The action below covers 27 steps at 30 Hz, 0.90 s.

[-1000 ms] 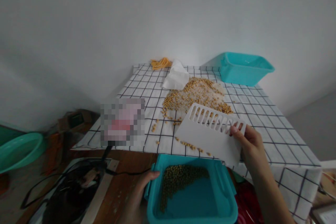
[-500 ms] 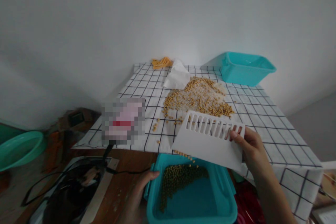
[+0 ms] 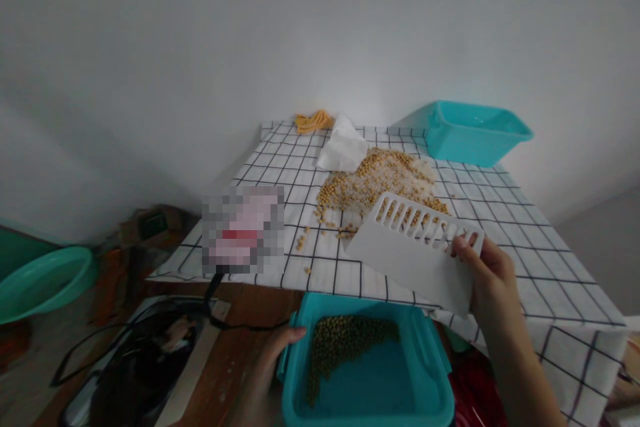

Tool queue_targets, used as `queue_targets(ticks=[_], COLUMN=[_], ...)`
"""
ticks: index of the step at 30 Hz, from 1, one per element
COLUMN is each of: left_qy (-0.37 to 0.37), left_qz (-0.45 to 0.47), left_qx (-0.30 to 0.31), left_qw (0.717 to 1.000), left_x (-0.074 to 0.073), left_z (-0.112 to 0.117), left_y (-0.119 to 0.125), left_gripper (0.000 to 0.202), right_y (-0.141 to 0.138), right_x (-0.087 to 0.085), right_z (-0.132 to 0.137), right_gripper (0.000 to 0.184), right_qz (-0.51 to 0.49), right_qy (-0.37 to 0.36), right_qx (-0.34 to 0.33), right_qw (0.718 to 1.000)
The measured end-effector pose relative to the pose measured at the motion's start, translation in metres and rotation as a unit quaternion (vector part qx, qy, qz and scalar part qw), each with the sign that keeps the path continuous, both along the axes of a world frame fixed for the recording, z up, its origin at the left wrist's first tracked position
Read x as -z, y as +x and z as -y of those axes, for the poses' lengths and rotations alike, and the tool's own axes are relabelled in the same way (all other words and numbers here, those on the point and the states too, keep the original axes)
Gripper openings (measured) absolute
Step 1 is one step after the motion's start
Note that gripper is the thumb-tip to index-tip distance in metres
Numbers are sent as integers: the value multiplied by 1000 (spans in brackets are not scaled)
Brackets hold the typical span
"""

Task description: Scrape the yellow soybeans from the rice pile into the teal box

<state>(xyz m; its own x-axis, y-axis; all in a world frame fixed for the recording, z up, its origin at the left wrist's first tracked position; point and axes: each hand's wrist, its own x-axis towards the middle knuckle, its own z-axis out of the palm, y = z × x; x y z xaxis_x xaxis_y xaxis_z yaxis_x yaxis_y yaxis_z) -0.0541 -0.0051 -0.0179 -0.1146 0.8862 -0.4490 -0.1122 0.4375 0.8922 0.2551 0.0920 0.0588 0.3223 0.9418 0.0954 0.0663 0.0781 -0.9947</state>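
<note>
My right hand (image 3: 489,273) grips the right end of a flat white plastic panel (image 3: 405,260) with a row of slots along its far edge. The panel is tilted above the near edge of the table. My left hand (image 3: 280,350) holds the left rim of a teal container (image 3: 367,407), thumb on the rim, other fingers hidden. Soybeans (image 3: 345,340) lie in the container's far left part. Beyond the panel, more soybeans (image 3: 395,170) are spread over the checked tablecloth (image 3: 280,167), mixed with fine pale grains.
A second teal container (image 3: 465,140) stands at the back right. White tissue (image 3: 343,147) and an orange cloth (image 3: 314,121) lie at the back. A blurred pink item (image 3: 247,223) with a black strap is at the left edge. A green basin (image 3: 45,283) stands lower left.
My right hand has moved the panel up and away from the container, over the tablecloth. The beans that were dropping off its near edge are gone from there. My left hand stays on the rim.
</note>
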Motion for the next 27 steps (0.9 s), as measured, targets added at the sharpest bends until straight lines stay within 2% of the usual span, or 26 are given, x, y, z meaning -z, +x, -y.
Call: queue_targets(ticks=[4, 7, 10, 12, 13, 15, 16, 17, 20, 22, 27], left_qy=[-12, -18, -84, -104, -89, -43, -37, -26, 51, 70, 109], left_qz=[-19, 3, 96, 141, 133, 42, 26, 11, -66, -81, -88], left_qx=[10, 0, -26, -63, -61, -34, -33, -37, -36, -20, -15], left_qw=[1000, 1000, 992, 982, 985, 998, 998, 999, 996, 994, 990], left_x=[-5, -11, -17, -15, -10, 3, 10, 18, 34, 37, 31], left_z=[-1, -3, -6, -5, -4, 1, 3, 6, 10, 11, 16], left_y=[-2, 1, 5, 2, -2, -12, -18, -23, -32, -34, -34], left_gripper=[31, 33, 34, 27, 26, 28, 23, 19, 28, 29, 32], right_y=[-11, -24, -35, -39, -40, -41, -42, -43, -46, -48, -55], right_x=[-7, -11, -10, -8, -7, -6, -7, -7, -9, -10, -11], right_z=[3, 4, 6, 8, 8, 9, 9, 9, 6, 4, -3], right_gripper=[29, 32, 33, 33, 33, 33, 32, 32, 31, 31, 29], right_qz=[24, 74, 116, 127, 126, 119, 114, 109, 111, 126, 157], right_qy=[-6, 14, 34, 41, 43, 43, 43, 41, 40, 48, 60], right_qx=[6, 17, 21, 34, 45, 62, 66, 65, 43, 40, 37], right_qw=[1000, 997, 992, 991, 990, 990, 990, 991, 992, 990, 985])
